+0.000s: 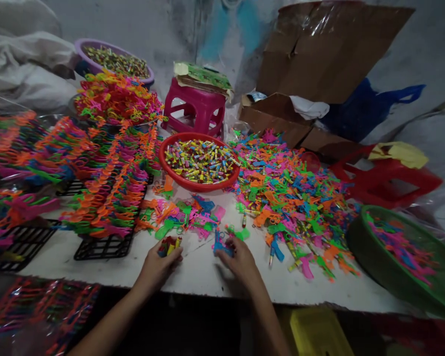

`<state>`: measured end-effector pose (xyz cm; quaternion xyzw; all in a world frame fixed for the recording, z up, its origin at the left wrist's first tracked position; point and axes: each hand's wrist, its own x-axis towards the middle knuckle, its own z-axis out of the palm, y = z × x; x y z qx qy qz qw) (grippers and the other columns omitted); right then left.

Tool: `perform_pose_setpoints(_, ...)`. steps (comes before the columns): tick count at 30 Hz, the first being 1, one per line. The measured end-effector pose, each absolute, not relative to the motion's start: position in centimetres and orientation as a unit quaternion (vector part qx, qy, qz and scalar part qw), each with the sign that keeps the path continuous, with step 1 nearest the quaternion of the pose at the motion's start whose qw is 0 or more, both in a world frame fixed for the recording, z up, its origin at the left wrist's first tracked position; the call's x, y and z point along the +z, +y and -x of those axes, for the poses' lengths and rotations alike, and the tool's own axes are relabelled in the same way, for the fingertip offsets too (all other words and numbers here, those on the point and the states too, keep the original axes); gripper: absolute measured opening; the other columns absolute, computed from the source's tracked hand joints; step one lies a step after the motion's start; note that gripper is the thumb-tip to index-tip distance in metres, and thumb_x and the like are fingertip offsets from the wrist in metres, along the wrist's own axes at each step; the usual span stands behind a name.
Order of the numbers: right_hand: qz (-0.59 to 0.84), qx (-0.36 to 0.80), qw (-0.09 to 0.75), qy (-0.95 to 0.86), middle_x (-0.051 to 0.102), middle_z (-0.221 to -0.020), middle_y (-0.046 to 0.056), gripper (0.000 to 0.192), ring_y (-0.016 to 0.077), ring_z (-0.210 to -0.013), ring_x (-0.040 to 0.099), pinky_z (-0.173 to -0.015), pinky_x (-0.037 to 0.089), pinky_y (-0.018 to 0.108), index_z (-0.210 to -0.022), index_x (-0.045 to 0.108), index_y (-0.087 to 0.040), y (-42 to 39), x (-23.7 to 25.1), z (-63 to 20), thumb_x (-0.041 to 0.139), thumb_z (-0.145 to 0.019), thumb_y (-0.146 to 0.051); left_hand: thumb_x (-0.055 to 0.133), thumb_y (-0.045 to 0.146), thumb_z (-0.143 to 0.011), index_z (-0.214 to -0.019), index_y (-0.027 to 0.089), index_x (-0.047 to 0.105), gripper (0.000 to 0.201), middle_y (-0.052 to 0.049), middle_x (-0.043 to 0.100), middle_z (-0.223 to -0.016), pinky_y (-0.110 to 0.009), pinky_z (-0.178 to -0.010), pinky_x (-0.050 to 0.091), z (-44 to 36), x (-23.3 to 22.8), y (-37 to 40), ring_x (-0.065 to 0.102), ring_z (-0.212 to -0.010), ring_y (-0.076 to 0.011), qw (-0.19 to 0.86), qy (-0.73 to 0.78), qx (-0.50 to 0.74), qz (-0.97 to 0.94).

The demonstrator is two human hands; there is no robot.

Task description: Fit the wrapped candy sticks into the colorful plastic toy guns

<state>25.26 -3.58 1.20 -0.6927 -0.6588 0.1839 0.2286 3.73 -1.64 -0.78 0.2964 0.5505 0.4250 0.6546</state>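
My left hand (158,266) rests on the white table (207,277) and is closed around a small bunch of colourful little tubes (169,244). My right hand (241,262) lies a little to the right, pinching a blue plastic toy piece (219,245) against the table. Just beyond both hands lies a small heap of loose toy pieces (185,217) in pink, green, orange and blue. A red bowl (178,179) full of the same little tubes stands behind that heap.
A wide pile of plastic toys (292,198) covers the right of the table. Rows of stacked toys (107,193) sit on black grid trays (104,245) at left. A green basin (356,237) is at right, a pink stool (196,106) and cardboard boxes (319,54) behind.
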Motion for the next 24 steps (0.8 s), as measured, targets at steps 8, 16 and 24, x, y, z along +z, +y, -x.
perform_pose_setpoints(8,0.706,0.322,0.345,-0.528,0.055,-0.057,-0.001,0.021,0.0139,-0.054,0.049,-0.052,0.036,0.025,-0.065,0.056,-0.018,-2.6,1.3,-24.1,0.059,-0.067,-0.039,0.071,0.033,-0.058,-0.074,0.015,0.052,0.03,0.004,0.054,-0.053,-0.016,-0.037,0.033,-4.2,0.3,-1.6,0.048,-0.044,-0.0075,0.696,0.489,0.421,-0.316)
perform_pose_setpoints(16,0.444,0.678,0.515,-0.278,0.057,-0.056,-0.004,0.034,0.0068,-0.041,0.043,-0.042,0.031,0.018,-0.09,0.054,-0.02,-3.4,2.6,-19.4,0.067,-0.065,-0.041,0.069,0.032,-0.061,-0.092,0.013,0.059,0.037,-0.01,0.063,-0.098,-0.025,-0.056,0.046,-5.1,4.0,-2.1,0.059,-0.075,-0.0177,0.704,0.446,0.418,-0.362)
perform_pose_setpoints(24,0.179,0.862,0.472,-0.041,0.025,-0.036,-0.011,0.01,0.001,-0.03,0.011,-0.031,0.013,0.011,-0.07,0.056,-0.014,-4.2,2.3,-17.3,0.052,-0.077,-0.02,0.071,0.025,-0.059,-0.067,0.015,0.058,0.018,-0.004,0.063,-0.089,-0.023,-0.068,0.043,-4.3,5.0,-1.9,0.057,-0.079,-0.0151,0.585,0.477,0.493,-0.433)
